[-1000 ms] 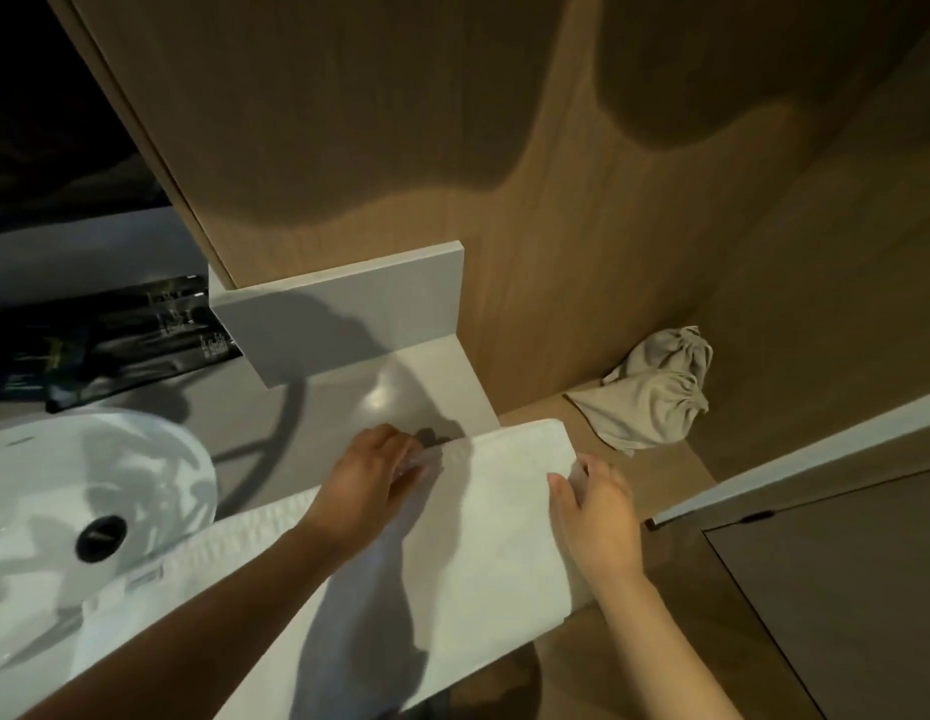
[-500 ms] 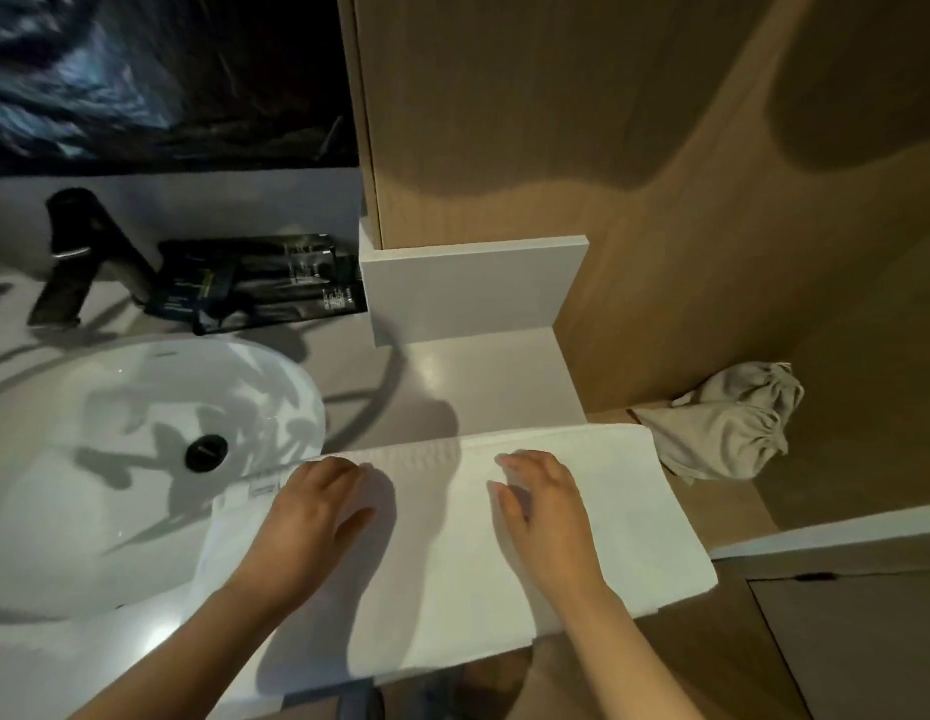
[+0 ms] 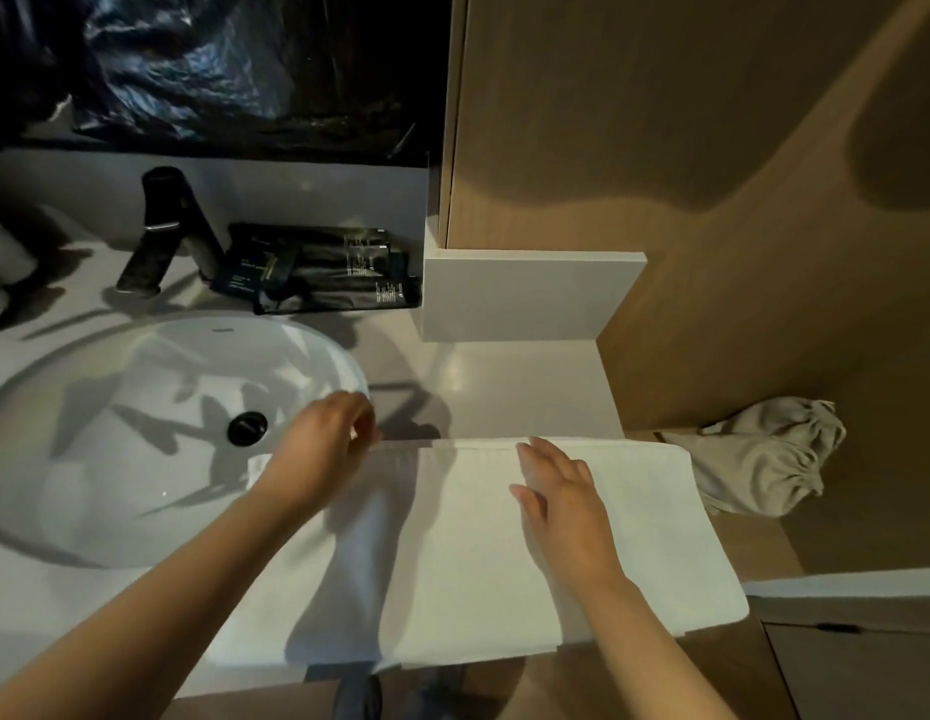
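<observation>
Starting at nine o'clock in the view, a white sink (image 3: 115,485) takes up the left of the counter (image 3: 504,387). A dark tap (image 3: 156,236) stands at the sink's eleven o'clock, and black packets (image 3: 322,272) lie at its one o'clock against the back wall.

A folded white towel (image 3: 478,553) lies flat along the counter's near edge. Its left end rests over the sink's rim at about four o'clock. The left hand (image 3: 322,454) sits at the towel's far edge with its fingers bunched against the thumb. It seems to pinch the hem there, though the hand's own back hides the contact. The right hand (image 3: 561,506) lies on the towel near its twelve o'clock, with fingers straight and slightly spread. It presses down and grips nothing.

The towel's right end juts past the counter over a wooden ledge (image 3: 759,543). A beige cloth bag (image 3: 764,459) sits at its two o'clock.

A pull toward nine o'clock from the pinching hand could drag the left end into the basin, where it may pick up water. If the flat palm lets up during that pull, the folded layers would probably slide out of line. The overhanging right end could also tip the towel off toward five o'clock.
</observation>
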